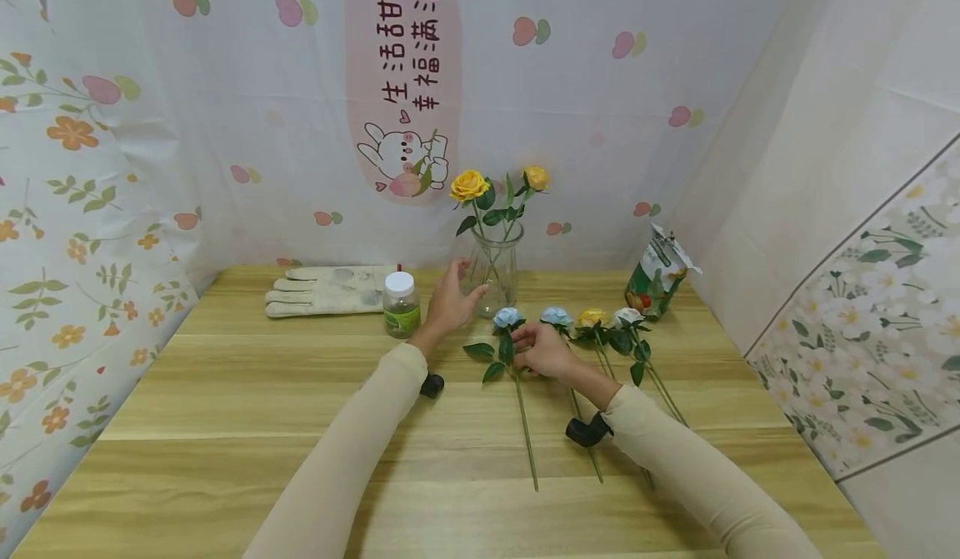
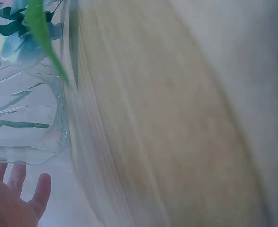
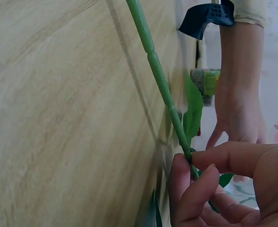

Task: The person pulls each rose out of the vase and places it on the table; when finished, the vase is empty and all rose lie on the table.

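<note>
A clear glass vase [image 1: 492, 280] with two yellow roses [image 1: 469, 186] in it stands at the back of the table. My left hand [image 1: 452, 299] holds the vase's left side, thumb in front and fingers behind; the left wrist view shows fingertips [image 2: 18, 172] against the glass. My right hand [image 1: 542, 349] pinches the green stem [image 3: 163, 90] of a light blue rose [image 1: 507, 317] just below its leaves. To the right of that hand lie a second blue rose [image 1: 556, 316], a yellow rose [image 1: 591, 317] and a white rose [image 1: 627, 316].
Left of the vase stands a jar [image 1: 402, 309] with a white lid, and behind it lies a pale work glove [image 1: 330, 291]. At the back right a green and white packet [image 1: 657, 276] stands upright. A patterned cloth [image 1: 300, 126] hangs behind the wooden table [image 1: 247, 409].
</note>
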Available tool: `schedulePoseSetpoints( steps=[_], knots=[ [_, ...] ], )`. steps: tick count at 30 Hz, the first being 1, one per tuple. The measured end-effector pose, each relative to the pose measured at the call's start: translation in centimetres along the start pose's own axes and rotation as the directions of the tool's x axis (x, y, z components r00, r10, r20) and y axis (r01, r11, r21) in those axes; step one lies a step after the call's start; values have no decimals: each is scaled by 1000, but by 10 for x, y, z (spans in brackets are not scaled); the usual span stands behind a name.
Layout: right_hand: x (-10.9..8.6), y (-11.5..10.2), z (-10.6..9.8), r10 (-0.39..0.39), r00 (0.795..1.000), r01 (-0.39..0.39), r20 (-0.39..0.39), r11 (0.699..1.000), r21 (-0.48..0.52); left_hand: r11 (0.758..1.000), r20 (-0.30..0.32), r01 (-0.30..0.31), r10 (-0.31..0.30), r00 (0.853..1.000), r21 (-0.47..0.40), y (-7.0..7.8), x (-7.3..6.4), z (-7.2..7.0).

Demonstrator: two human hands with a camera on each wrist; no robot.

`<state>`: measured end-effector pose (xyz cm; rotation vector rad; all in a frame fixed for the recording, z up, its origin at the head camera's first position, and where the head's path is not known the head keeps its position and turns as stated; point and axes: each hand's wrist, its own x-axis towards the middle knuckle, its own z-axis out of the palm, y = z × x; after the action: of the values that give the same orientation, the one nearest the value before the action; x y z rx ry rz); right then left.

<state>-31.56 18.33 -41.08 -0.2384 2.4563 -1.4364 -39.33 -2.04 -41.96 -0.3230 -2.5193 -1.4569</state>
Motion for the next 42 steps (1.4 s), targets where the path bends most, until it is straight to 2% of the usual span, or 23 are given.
schedulePoseSetpoints(
  steps=[8,20,26,30,36,42],
  knots=[
    [-2,0,-3,-12,1000,12,-9,999,-39,1000,11,-7,7,1000,-3,3,3,-2],
    [-4,-3,-7,-16,999,12,-32,989,-146,1000,30,14,-15,999,23,8,4,-2],
    [-5,-2,-7,-22,999,16,-34,988,-154,999,19,26,-27,999,28,13,4,-1],
    [-7,-1,-11,-37,999,36,-5,987,-154,999,15,23,-24,1000,31,16,4,-1],
    [-14,-19,-31,-71,997,76,32,979,-188,1000,4,-2,2,1000,20,21,5,-1],
    [-11,-39,-48,-87,996,89,20,980,-180,1000,-36,-7,7,999,-20,24,6,-1]
  ],
)
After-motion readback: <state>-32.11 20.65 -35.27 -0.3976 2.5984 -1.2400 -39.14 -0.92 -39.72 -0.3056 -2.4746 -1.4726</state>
